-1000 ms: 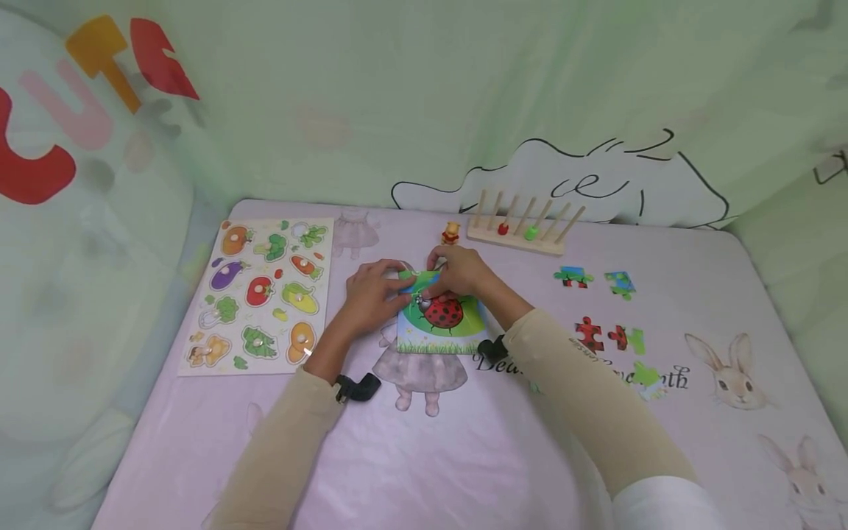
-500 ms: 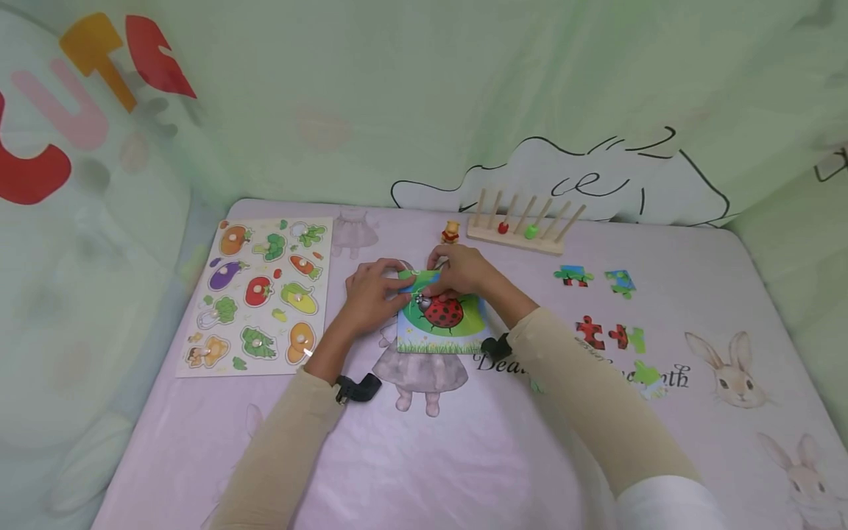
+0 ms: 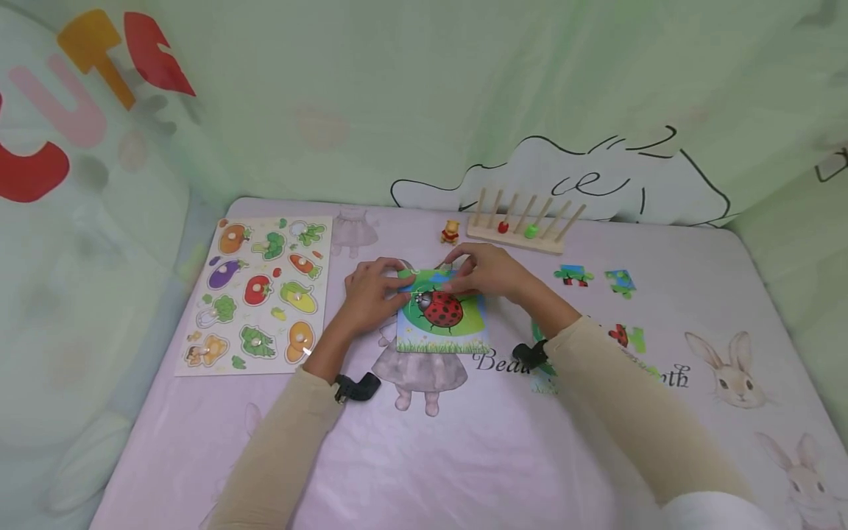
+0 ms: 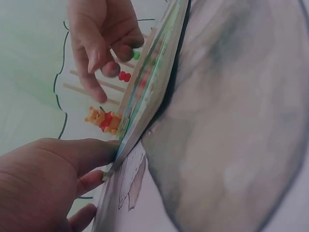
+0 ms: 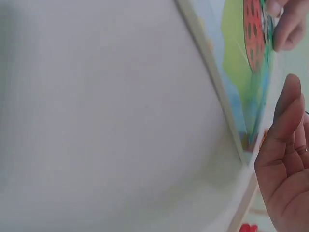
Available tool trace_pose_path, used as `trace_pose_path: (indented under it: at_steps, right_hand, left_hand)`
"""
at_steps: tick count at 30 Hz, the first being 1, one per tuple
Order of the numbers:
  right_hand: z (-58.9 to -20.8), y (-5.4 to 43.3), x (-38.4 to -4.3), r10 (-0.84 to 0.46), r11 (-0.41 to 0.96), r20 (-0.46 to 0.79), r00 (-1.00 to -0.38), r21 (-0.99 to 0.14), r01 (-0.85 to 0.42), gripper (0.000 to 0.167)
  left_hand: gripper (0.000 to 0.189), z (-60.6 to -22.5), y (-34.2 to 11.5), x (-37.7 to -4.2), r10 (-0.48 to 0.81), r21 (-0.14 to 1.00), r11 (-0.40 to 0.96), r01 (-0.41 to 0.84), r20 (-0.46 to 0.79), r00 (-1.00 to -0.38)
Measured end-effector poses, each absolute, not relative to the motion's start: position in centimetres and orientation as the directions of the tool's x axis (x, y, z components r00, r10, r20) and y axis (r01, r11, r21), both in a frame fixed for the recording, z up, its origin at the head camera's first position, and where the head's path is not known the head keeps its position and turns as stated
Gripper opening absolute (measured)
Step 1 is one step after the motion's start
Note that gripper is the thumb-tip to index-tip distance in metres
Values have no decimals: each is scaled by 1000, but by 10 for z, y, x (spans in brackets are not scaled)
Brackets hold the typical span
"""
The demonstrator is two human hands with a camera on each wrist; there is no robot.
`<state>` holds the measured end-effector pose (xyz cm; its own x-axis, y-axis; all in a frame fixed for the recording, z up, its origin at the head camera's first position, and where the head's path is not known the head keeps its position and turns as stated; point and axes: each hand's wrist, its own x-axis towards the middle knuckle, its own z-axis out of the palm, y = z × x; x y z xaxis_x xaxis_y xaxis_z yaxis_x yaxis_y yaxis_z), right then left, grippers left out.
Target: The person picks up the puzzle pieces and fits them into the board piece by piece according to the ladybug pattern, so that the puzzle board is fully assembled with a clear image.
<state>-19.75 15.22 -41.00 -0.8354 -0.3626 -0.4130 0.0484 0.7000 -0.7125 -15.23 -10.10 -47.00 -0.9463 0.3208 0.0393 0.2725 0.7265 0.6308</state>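
A square ladybug jigsaw puzzle (image 3: pixel 442 335) lies in its tray at the middle of the table. My left hand (image 3: pixel 371 298) grips its far left corner, thumb and fingers around the edge, as the left wrist view shows. Over the far right part of the puzzle hovers my right hand (image 3: pixel 490 272), its fingers loosely bent. In the left wrist view the right hand (image 4: pixel 106 36) is raised above the picture with nothing between thumb and fingers. The right wrist view has the right hand (image 5: pixel 285 159) beside the puzzle's edge (image 5: pixel 212 72).
Loose jigsaw pieces (image 3: pixel 573 277) are spread on the right, some partly covered by the right forearm. A vegetable peg board (image 3: pixel 258 313) lies on the left. Behind the puzzle stand a small bear figure (image 3: pixel 450 232) and a wooden peg rack (image 3: pixel 517 239) with red and green beads.
My right hand has come off the puzzle surface and shifted right, uncovering more of the ladybug. Its forearm now covers other loose pieces. The left hand has stayed in place.
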Motion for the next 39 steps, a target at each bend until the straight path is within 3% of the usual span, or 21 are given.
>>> trace_pose_path:
  at_steps: [16,39]
  right_hand:
    - [-385,238,-182,-260,799,-379,-888,-601,23,49]
    - [-398,325,-180,-59,889,-344,-937,-446,108,64]
  left_hand:
    - [37,-466,-99,-153,324,637,728,253,6,-946]
    - [37,-467,-101,-153,321,642,727,243,-5,-947]
